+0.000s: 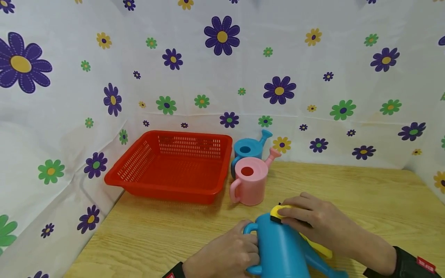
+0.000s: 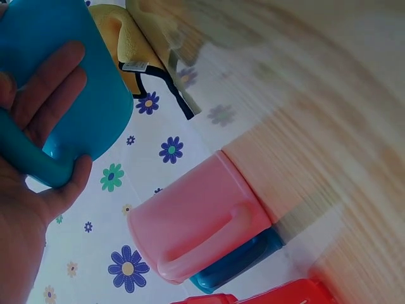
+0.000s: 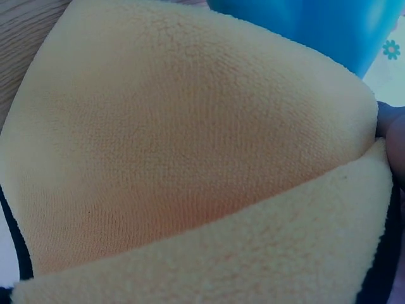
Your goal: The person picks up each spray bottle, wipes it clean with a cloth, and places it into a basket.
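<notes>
A blue watering can (image 1: 279, 247) is held tilted at the near side of the table, its spout slanting down to the near right. My left hand (image 1: 226, 251) grips the can's handle, and the left wrist view shows the fingers curled around that handle (image 2: 31, 155). My right hand (image 1: 318, 220) pinches a yellow cloth (image 1: 318, 245) with black edging against the far end of the can. In the right wrist view the fuzzy, folded cloth (image 3: 190, 126) fills most of the picture and hides part of the can (image 3: 310, 25).
Behind the hands, a pink watering can (image 1: 251, 185) stands upright, with another blue watering can (image 1: 257, 144) just behind it. To their left is a red slotted basket (image 1: 174, 193). The wooden table (image 1: 146, 239) meets a flowered white sheet (image 1: 194, 85) at the back and sides.
</notes>
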The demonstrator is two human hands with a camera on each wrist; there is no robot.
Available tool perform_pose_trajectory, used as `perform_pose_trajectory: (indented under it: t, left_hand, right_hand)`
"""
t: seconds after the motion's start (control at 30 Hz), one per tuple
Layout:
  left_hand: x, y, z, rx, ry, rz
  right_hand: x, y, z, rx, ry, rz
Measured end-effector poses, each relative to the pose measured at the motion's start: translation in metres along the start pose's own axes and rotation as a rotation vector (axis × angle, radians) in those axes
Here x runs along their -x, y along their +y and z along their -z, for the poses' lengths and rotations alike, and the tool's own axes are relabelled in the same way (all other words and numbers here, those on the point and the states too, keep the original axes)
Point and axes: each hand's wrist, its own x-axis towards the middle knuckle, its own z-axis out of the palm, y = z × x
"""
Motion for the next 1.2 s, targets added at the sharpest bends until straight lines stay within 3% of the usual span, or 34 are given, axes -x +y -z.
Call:
perform_pose_trajectory:
  t: [0.63,1.0,1.2]
  left_hand:
    - [0.003,-0.003,0.003,-0.036,0.01,0.006]
    - [0.006,-0.003,0.001,-0.01,0.028,0.014]
    - [0.007,-0.006,-0.002,0.041,0.04,0.031]
  right_hand:
    - [-0.007,0.0,0.0,0.023,0.007,-0.001]
    - [0.001,-0.01,0.0,-0.044,-0.034,0.023]
    - [0.004,-0.016,-0.004,-0.057,0.016,0.101]
